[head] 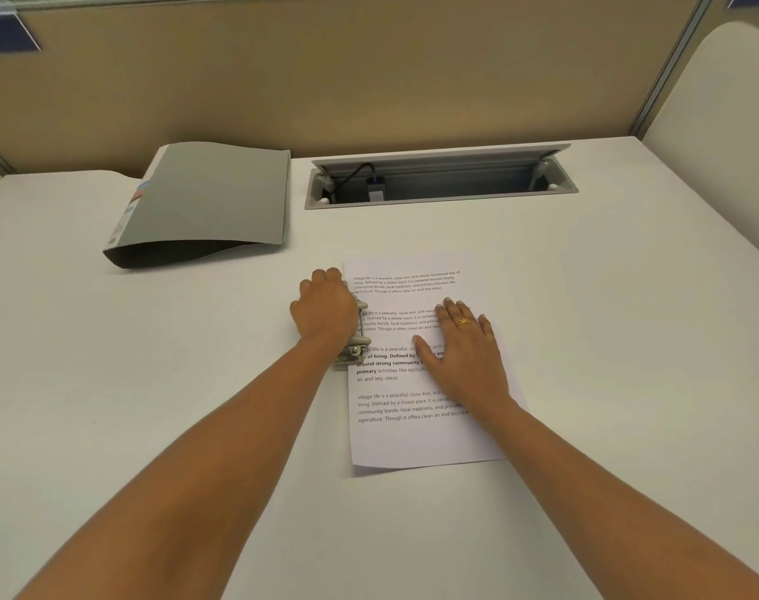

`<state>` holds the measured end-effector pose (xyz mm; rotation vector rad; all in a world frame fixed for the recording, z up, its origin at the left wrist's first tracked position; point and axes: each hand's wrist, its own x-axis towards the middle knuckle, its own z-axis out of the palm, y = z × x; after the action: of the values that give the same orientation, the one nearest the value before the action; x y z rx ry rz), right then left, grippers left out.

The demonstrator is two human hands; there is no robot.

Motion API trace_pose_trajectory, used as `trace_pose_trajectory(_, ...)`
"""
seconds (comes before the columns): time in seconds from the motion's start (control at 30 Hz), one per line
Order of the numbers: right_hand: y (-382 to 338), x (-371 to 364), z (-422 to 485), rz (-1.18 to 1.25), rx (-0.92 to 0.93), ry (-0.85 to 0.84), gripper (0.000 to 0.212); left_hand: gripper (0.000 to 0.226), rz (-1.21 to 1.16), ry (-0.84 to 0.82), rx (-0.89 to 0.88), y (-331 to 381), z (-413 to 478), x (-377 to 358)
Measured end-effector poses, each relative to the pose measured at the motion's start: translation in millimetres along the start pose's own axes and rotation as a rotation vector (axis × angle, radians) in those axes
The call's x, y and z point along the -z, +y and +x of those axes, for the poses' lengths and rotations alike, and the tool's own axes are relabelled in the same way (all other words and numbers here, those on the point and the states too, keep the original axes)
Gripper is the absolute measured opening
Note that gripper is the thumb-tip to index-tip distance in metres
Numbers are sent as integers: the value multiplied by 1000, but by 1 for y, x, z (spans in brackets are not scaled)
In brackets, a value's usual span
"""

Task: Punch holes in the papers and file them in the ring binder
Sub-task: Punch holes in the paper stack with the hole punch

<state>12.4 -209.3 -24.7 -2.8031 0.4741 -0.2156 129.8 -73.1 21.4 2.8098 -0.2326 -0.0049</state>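
Note:
A printed white paper sheet (416,435) lies on the desk in front of me. Its left edge is slid into a grey metal hole punch (357,348). My left hand (323,309) covers the punch from above with its fingers curled over the top, hiding most of it. My right hand (464,344) lies flat on the middle of the paper with straight, spread fingers and a gold ring. A grey ring binder (209,205) lies closed at the back left, apart from both hands, its cover slightly bowed.
A recessed cable tray (438,179) with its lid raised and a black plug inside sits at the desk's back centre. A beige partition wall (369,80) borders the white desk (152,383) behind, and a white side panel (724,101) stands at the right.

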Motion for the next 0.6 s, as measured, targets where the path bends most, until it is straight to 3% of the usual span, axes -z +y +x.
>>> trace_pose_trajectory(0.2,0,1,0,-23,5,-6,94,34,-106,62,34,0,-1,2)
trace_pose_trajectory(0.37,0,1,-1,-11,10,-3,93,37,-310,84,161,-3,-7,9)
trace_pose_trajectory(0.5,0,2,-1,-3,16,-5,79,35,-458,93,258,-11,-18,12)
trace_pose_trajectory(0.6,0,2,-1,-17,14,-10,84,39,-530,76,286,-14,-29,13)
